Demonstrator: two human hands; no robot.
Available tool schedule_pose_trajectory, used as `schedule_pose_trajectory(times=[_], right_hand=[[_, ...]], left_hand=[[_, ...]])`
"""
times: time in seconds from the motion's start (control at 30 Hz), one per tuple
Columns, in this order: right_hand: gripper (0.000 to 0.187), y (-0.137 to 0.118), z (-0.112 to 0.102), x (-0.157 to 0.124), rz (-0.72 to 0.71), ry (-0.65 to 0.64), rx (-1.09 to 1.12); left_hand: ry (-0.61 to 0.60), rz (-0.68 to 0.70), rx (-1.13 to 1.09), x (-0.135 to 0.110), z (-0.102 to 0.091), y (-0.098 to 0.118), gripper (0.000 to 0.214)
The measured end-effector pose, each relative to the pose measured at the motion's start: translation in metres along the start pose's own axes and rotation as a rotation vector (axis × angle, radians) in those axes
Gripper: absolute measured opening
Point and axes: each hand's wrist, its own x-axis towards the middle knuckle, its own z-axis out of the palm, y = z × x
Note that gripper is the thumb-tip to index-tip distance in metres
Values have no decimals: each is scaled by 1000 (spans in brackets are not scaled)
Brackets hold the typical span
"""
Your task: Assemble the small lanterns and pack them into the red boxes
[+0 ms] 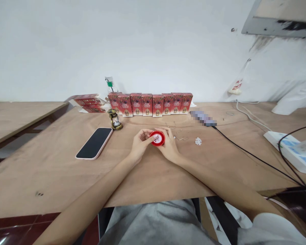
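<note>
A round red piece (pixel 158 144) with a white printed centre is held between my two hands, low over the middle of the table. My left hand (pixel 140 143) is closed on its left edge, with the thumb on the face. Wrapped around the right side is my right hand (pixel 170 147), its fingers partly hidden behind the piece. Several thin bent wires (pixel 181 138) lie just right of my right hand. Farther right is a small white notched piece (pixel 198 141). A bronze miniature lantern (pixel 115 121) stands to the left, beyond my left hand.
A row of red-and-white boxes (pixel 147 104) stands along the wall. Flattened red packaging (pixel 89 101) lies at back left. A phone (pixel 95 143) rests on the left. A blurred device (pixel 203 118) has a black cable running right to a white power strip (pixel 292 149).
</note>
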Motion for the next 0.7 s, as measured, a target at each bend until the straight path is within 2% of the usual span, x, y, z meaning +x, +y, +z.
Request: schedule_pose_trajectory(times=[0.33, 0.5, 0.7], right_hand=[[40, 2, 0, 2, -56, 14, -24], [39, 2, -1, 2, -73, 41, 17], [35, 0, -2, 2, -76, 49, 44]], left_hand=[[93, 60, -73, 3, 0, -1, 39], [-9, -22, -106, 2, -1, 1, 44], [-187, 40, 75, 5, -8, 9, 42]])
